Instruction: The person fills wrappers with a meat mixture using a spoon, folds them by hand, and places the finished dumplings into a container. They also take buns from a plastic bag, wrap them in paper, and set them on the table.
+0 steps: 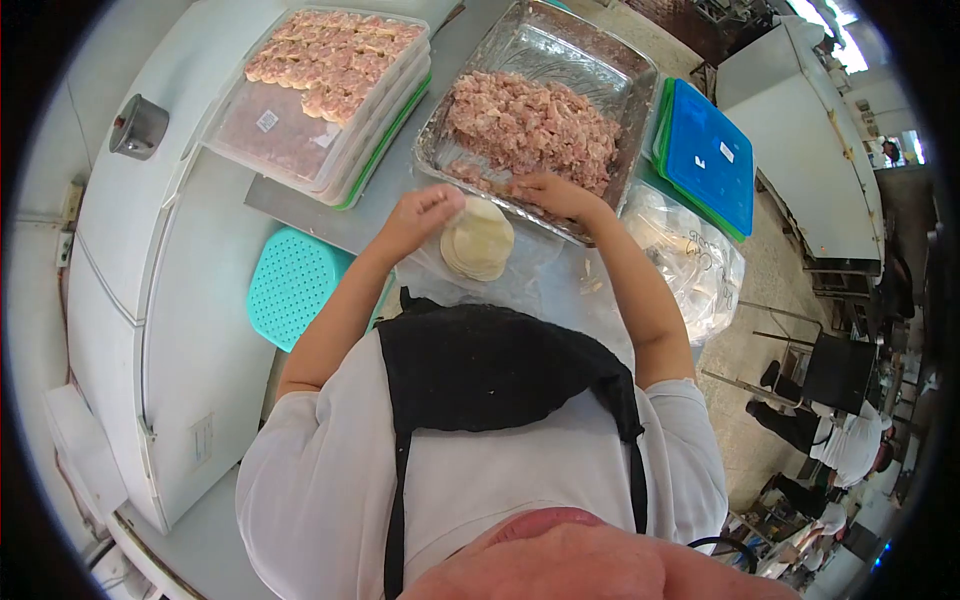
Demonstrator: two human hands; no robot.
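My left hand (425,217) is curled closed at the left edge of a stack of round, pale dough wrappers (477,245). What its fingers hold, if anything, is hidden. Inside the near edge of a deep metal tray (610,75), my right hand (552,195) has its fingers bent into raw ground meat (530,125). The meat is heaped in the tray's near half, and its fingertips are partly hidden there. The wrappers lie on clear plastic sheeting (545,265) just in front of the tray.
Stacked clear containers (225,140) at the left hold rows of filled dumplings (335,55). A turquoise perforated basket (290,285) sits below them. Blue and green lids (708,150) and a filled plastic bag (690,265) are right of the tray. Other people (850,445) are far right.
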